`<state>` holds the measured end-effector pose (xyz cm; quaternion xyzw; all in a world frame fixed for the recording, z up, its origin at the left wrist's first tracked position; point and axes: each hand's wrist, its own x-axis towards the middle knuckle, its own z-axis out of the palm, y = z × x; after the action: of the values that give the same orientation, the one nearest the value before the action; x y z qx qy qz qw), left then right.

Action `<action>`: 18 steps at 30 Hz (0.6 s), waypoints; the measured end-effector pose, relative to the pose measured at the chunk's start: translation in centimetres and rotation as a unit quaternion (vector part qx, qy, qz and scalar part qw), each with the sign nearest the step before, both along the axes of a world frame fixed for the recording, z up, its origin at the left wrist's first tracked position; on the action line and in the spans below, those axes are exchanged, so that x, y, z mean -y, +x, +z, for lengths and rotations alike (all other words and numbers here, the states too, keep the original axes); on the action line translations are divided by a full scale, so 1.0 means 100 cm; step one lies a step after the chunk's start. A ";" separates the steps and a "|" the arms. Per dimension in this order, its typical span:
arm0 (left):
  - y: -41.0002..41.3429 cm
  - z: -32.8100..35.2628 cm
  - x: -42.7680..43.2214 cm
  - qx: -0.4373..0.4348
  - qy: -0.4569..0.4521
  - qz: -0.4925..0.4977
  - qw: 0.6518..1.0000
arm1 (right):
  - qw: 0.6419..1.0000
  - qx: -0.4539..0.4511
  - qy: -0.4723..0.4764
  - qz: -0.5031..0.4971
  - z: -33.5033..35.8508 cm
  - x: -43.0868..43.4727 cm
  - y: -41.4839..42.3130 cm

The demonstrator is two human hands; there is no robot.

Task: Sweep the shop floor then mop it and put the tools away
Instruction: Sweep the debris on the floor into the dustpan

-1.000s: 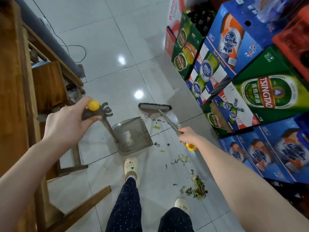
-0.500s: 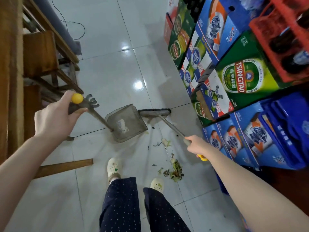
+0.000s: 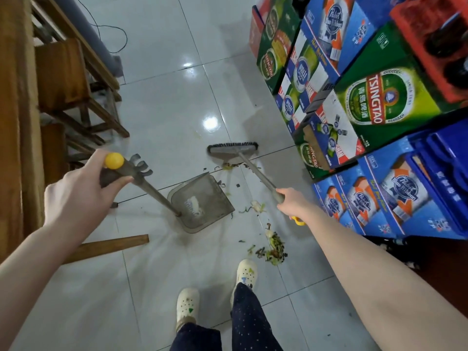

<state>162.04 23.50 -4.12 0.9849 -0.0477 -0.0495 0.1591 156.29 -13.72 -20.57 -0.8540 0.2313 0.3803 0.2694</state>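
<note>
The grey long-handled broom (image 3: 233,150) is resting its bristle head on the glossy white tiled floor (image 3: 164,105), beyond the grey plastic long-handled dustpan (image 3: 202,206) and near the stacked green and blue beer cartons (image 3: 379,102). The right hand (image 3: 291,206) is gripping the broom shaft near its yellow end. The left hand (image 3: 76,196) is gripping the dustpan handle below its yellow cap.

Risk: the pan is sitting apart from the main pile of green and dark scraps (image 3: 274,249), so a hasty stroke is likely scattering litter past the pan or under the cartons.

The broom's long axis is running from the right hand away and leftward, with the head pointing away from the person and the bristle edge lying crosswise.
</note>
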 end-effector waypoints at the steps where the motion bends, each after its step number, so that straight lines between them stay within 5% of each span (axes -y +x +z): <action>1: -0.001 0.000 -0.005 0.000 0.003 -0.004 1.000 | 1.000 -0.006 -0.001 -0.001 -0.001 -0.008 -0.002; 18: -0.051 0.010 -0.109 0.005 0.027 -0.121 0.992 | 0.991 -0.030 -0.045 -0.120 0.022 -0.118 -0.188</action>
<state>156.92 34.39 -3.17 0.9760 -0.1659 -0.0647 0.1251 137.47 -1.91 -18.39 -0.8194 0.3570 0.3601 0.2674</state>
